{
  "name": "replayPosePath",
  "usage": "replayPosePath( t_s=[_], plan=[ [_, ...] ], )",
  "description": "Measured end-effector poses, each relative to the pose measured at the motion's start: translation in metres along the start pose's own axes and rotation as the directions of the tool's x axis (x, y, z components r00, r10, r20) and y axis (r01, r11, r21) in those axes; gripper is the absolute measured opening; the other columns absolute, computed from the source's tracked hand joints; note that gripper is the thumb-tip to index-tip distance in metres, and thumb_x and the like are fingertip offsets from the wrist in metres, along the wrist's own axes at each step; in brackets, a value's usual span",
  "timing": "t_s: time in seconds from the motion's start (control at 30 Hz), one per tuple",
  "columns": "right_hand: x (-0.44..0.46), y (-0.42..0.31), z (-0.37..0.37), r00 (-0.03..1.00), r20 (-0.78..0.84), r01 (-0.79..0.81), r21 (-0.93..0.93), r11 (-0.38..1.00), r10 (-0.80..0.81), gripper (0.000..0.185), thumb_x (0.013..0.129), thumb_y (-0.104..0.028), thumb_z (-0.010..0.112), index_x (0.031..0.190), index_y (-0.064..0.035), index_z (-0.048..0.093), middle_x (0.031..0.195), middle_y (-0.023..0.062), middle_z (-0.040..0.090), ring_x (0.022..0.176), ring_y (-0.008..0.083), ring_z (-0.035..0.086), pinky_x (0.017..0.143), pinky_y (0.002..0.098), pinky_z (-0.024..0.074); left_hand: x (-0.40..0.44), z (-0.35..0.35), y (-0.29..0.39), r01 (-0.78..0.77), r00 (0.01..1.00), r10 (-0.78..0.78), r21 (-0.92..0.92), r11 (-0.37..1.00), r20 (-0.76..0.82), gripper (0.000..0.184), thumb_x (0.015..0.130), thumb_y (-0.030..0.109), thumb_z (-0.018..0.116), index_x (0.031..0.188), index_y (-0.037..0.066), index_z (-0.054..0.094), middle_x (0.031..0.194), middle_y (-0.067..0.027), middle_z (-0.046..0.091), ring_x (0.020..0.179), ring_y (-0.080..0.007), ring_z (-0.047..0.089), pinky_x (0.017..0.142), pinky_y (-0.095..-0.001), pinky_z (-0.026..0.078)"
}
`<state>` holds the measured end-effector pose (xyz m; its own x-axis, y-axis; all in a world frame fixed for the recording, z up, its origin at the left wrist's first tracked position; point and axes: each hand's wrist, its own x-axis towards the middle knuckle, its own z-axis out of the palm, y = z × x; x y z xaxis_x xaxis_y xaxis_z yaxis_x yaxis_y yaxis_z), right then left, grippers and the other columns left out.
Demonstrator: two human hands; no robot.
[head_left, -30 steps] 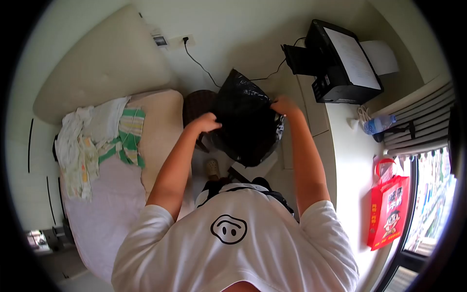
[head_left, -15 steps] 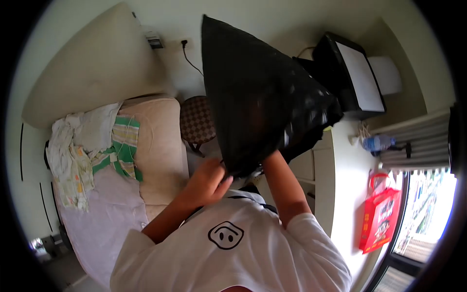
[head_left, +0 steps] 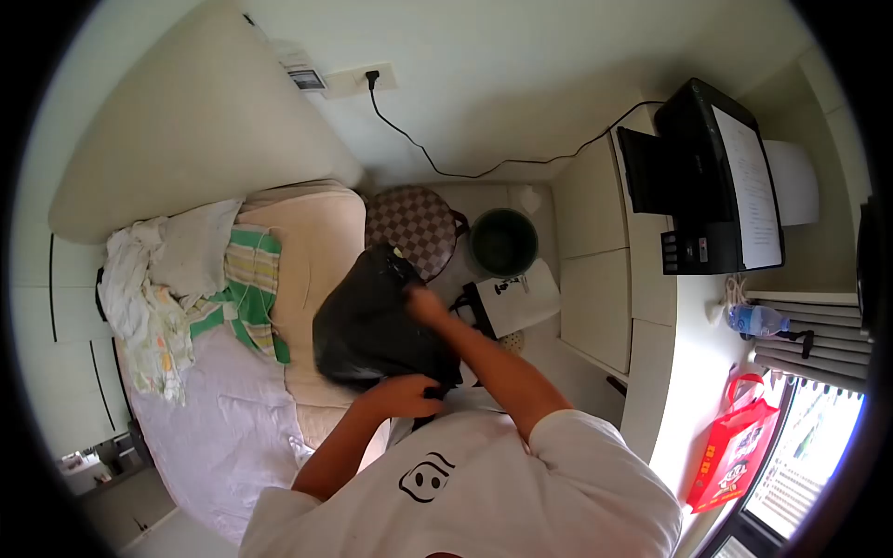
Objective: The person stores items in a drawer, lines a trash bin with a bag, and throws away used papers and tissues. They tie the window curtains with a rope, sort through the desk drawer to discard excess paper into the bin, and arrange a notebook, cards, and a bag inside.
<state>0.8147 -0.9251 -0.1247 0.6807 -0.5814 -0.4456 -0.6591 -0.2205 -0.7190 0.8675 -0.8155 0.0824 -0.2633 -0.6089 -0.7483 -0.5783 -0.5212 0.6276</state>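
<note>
A black plastic bag [head_left: 372,321] hangs in front of my body, beside the bed edge. My left hand [head_left: 406,395] is closed on its near edge, with dark plastic showing between the fingers. My right hand [head_left: 426,307] is closed against the bag's right side, gripping it; its fingertips are partly hidden and a little blurred. Just beyond the bag stands a round checkered stool [head_left: 409,223]. On the floor to its right is a dark green bin [head_left: 503,244], and nearer lies a white and black item [head_left: 516,299] that I cannot name.
The bed [head_left: 321,279] with crumpled cloths [head_left: 167,260] lies to the left. On the right, a white cabinet [head_left: 591,298] carries a black printer [head_left: 735,186], a water bottle [head_left: 758,320] and a red bag [head_left: 730,456]. A power cord [head_left: 446,173] runs along the wall.
The bag has dropped from a raised, spread-out position to low on the left and is more bunched up. My right hand has moved left with it; the stool and bin are now uncovered.
</note>
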Motion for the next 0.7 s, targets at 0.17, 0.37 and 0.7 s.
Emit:
replayPosePath(
  t_s=[0.17,0.37,0.7],
  plan=[
    [-0.001,0.079,-0.078,0.122,-0.65,-0.129,0.739,0.661,0.75,0.025,0.081,-0.005,0.04,0.107,-0.0043,0.041,0.094,0.0242,0.056,0.08,0.0347,0.055,0.077,0.042,0.0448,0.087,0.005,-0.065,-0.405,0.888,0.446,0.268,0.874,-0.113,0.024,0.067,0.012,0.054,0.084,-0.004,0.057,0.07,-0.0247,0.055,0.064,-0.0359,0.057,0.058,-0.0407,0.043],
    [-0.056,0.106,-0.028,0.389,-0.093,0.513,0.848,-0.132,0.917,0.032,0.083,-0.011,0.041,0.114,-0.0039,0.043,0.112,0.0211,0.05,0.096,0.0301,0.051,0.083,0.0374,0.043,0.138,0.002,-0.043,-0.445,0.711,0.323,-0.045,0.894,-0.625,0.024,0.068,0.003,0.053,0.09,0.003,0.043,0.067,-0.0196,0.056,0.069,-0.0398,0.056,0.058,-0.0432,0.043],
    [0.04,0.283,0.022,0.583,-0.023,0.079,0.996,-0.029,0.812,0.034,0.082,-0.01,0.043,0.115,-0.003,0.044,0.114,0.0215,0.049,0.099,0.0322,0.05,0.085,0.0385,0.0418,0.249,0.059,-0.071,-0.28,0.825,0.338,0.19,0.941,-0.453,0.037,0.075,0.013,0.058,0.109,0.01,0.044,0.057,-0.0141,0.054,0.053,-0.0326,0.056,0.048,-0.0429,0.042]
  ],
)
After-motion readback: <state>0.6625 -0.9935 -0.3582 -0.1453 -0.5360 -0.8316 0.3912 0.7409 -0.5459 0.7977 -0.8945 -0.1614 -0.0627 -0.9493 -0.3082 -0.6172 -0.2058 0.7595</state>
